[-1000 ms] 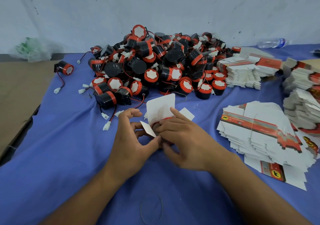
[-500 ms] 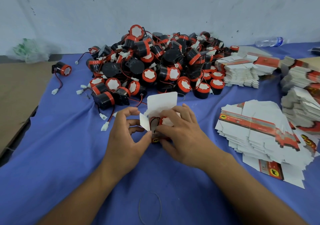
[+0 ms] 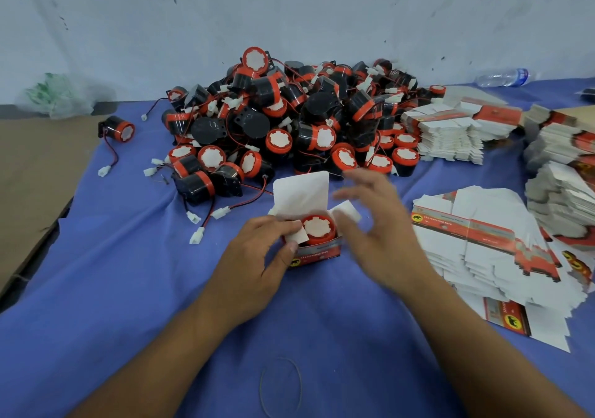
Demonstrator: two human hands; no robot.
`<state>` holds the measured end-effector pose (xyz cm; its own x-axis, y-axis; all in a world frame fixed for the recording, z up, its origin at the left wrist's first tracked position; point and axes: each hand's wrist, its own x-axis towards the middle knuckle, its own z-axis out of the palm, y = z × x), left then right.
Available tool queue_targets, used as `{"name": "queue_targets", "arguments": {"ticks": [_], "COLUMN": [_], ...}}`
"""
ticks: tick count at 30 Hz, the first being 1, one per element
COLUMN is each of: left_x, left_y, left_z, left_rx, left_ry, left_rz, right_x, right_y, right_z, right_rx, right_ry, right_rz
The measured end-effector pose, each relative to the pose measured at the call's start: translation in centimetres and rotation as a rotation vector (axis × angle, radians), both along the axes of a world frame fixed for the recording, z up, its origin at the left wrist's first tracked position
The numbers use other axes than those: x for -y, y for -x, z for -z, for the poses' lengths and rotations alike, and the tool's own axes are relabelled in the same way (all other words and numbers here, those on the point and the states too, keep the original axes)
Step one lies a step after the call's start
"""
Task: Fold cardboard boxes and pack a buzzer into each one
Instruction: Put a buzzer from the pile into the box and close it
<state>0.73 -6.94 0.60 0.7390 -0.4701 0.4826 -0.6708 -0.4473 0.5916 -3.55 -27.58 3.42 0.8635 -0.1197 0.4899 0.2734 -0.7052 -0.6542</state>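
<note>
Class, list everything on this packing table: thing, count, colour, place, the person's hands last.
buzzer pile: many, black and red, back centre
stray buzzer: one, black and red, back left
open box: one, red and white, front centre
packed buzzer: one, red-rimmed, inside open box
flat box stacks: several, white and red, right
water bottle: one, clear, far right
plastic bag: one, green-white, far left
rubber band: one, dark, nearest edge
cloth: one, blue, covering table
left hand: gripping open box
right hand: open, blurred, above box

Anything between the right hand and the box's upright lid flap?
Nothing visible. The right hand hovers just right of the lid flap; the left hand grips the box at its other side, buzzer inside.
</note>
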Motion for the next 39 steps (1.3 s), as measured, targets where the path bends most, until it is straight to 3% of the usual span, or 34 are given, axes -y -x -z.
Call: {"name": "queue_targets", "arguments": {"ticks": [2,4,9,13,15,18,21,26,30,33,39], "left_x": [0.0,0.0,-0.1,-0.4,-0.4,-0.4,-0.6,-1.0,-1.5,-1.6,-1.5], "left_y": [0.0,0.0,-0.7,-1.3,-1.2,-1.2,-1.5,-1.5,-1.5,-1.5,-1.8], "left_z": [0.0,0.2,0.3,0.2,0.3,0.3,0.3,0.7,0.8,0.9,0.7], "left_rx": [0.017,0.023,-0.125,-0.316,-0.377,-0.421,-0.408,-0.376,-0.434,-0.351,-0.331], "left_ry": [0.041,0.081,0.123,0.239,0.274,0.376,0.355,0.296,0.253,0.184,0.185], "left_rz": [-0.001,-0.028,-0.183,-0.080,-0.037,0.025,0.064,0.075,0.151,0.107,0.137], "right_x": [0.6,0.7,0.9,-0.5,-1.4,-1.3,-0.6,-1.2,-0.5,0.1,-0.1], "right_y": [-0.6,-1.0,-1.3,-1.4,-1.5,-1.5,-1.2,-1.2,-1.1,-0.7,-0.8], "right_z": [-0.3,0.0,0.8,1.6,1.9,1.4,1.3,1.8,1.8,1.6,1.6], "right_rx": [-0.080,-0.231,-0.286,-0.296,-0.307,-0.302,-0.317,-0.121,-0.181,-0.281,-0.218], "right_ry": [-0.294,-0.566,-0.787,-1.035,-0.958,-0.625,-0.366,-0.021,0.025,0.053,-0.027], "right_rz": [0.158,0.136,0.037,-0.100,-0.132,-0.180,-0.230,-0.210,-0.276,-0.369,-0.352]}}
